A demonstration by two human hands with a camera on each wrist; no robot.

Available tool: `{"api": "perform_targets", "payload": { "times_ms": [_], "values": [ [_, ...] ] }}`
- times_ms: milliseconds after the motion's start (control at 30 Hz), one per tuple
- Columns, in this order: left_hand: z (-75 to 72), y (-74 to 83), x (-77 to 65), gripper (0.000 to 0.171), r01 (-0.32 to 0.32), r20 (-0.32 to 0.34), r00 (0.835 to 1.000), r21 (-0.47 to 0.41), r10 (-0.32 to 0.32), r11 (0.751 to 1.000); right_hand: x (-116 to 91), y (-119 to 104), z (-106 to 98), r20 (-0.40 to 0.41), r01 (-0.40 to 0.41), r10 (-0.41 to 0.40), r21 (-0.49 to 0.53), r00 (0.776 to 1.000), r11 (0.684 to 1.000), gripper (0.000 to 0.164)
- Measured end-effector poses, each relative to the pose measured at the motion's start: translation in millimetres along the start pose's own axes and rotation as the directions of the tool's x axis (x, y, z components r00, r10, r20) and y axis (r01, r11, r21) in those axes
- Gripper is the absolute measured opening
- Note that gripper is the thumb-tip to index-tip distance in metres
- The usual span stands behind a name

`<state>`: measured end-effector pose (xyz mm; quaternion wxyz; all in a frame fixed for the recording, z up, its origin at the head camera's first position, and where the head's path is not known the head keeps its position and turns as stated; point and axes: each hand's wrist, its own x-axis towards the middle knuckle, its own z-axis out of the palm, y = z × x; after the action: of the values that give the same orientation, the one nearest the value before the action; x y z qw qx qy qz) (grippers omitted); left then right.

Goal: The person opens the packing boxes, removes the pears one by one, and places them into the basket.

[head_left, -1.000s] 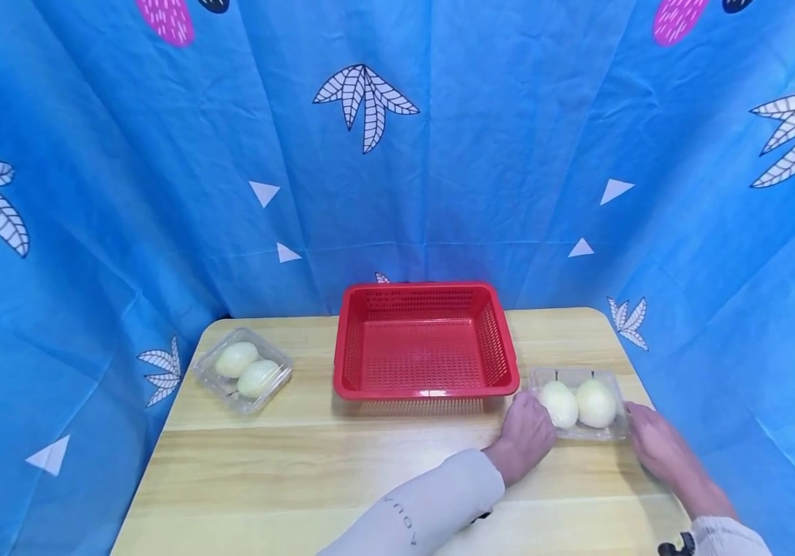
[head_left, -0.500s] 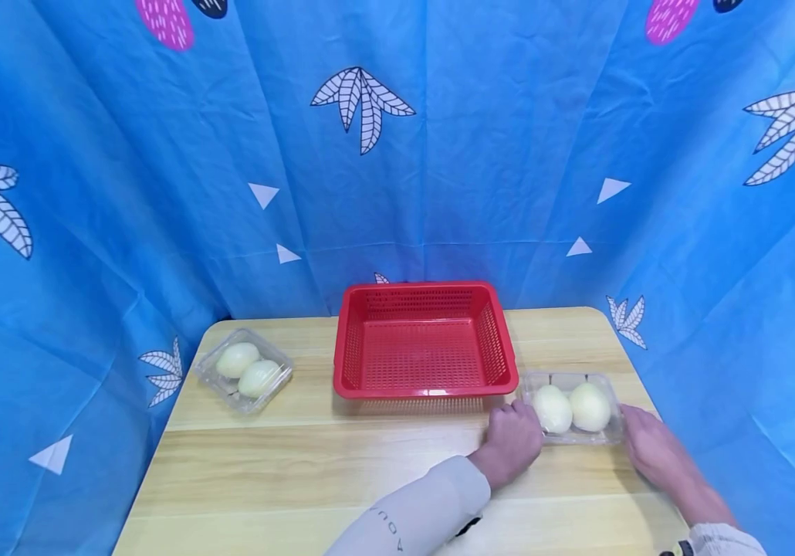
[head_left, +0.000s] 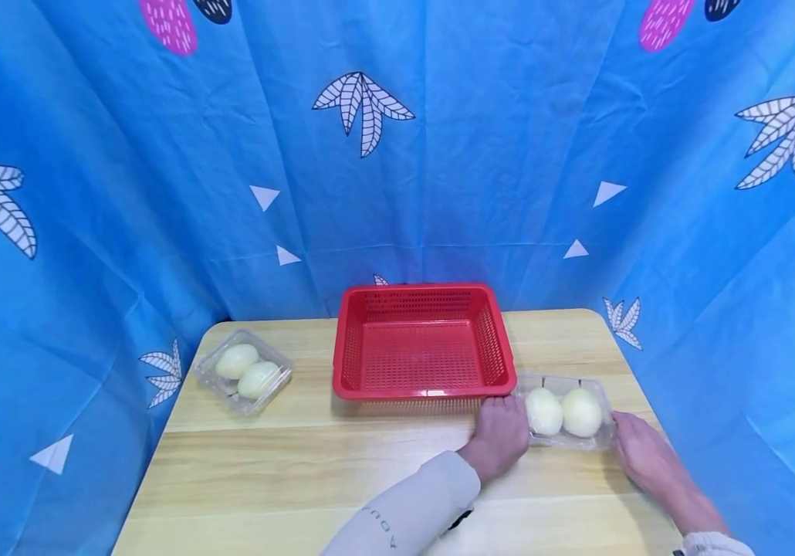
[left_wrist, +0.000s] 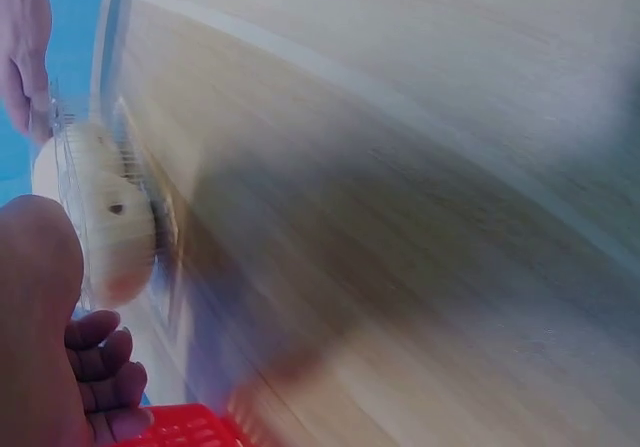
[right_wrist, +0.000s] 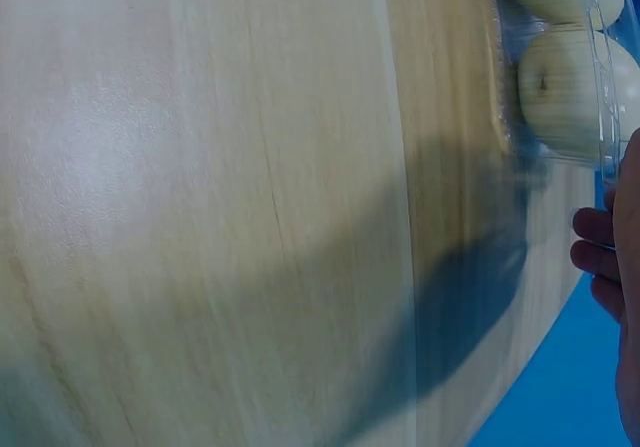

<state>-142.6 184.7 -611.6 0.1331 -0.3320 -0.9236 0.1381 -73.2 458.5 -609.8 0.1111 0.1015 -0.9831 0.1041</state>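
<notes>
Both hands hold a clear plastic clamshell box (head_left: pixel 564 443) with two pale pears (head_left: pixel 582 412) inside, on the right part of the table in the head view. My left hand (head_left: pixel 502 432) grips its left end, close to the basket's front right corner. At the opposite end my right hand (head_left: pixel 647 455) pinches the edge. The left wrist view shows the box side-on, with a pear (left_wrist: pixel 120 212) behind the plastic. Curled fingers (right_wrist: pixel 597 259) of the right hand appear below the box in the right wrist view. Whether the box touches the table I cannot tell.
A red perforated basket (head_left: pixel 425 392) stands at the table's back middle. Another clear box (head_left: pixel 262 345) with two pale pears (head_left: pixel 257 379) lies at the back left. Blue patterned curtain (head_left: pixel 495 154) surrounds the wooden table (head_left: pixel 286 479) at the back and sides.
Both hands and the box between them have shifted left and slightly toward me, bringing the box close to the basket. The basket and the left box have stayed put.
</notes>
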Motion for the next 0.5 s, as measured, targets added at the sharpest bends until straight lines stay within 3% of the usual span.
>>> {"api": "perform_targets", "payload": {
  "times_ms": [267,500],
  "values": [
    [2.7,-8.6,-8.9,0.019,-0.011,0.026,1.0,-0.03,0.012,0.999,2.7,-7.4,2.0,0.001,0.017,-0.017,0.003,1.0,1.0,0.036],
    [7.0,-15.8,-17.5,0.019,-0.004,-0.037,0.999,-0.034,0.003,0.999,8.6,-4.8,1.5,0.051,0.013,-0.016,0.058,0.999,0.998,0.028]
  ]
}}
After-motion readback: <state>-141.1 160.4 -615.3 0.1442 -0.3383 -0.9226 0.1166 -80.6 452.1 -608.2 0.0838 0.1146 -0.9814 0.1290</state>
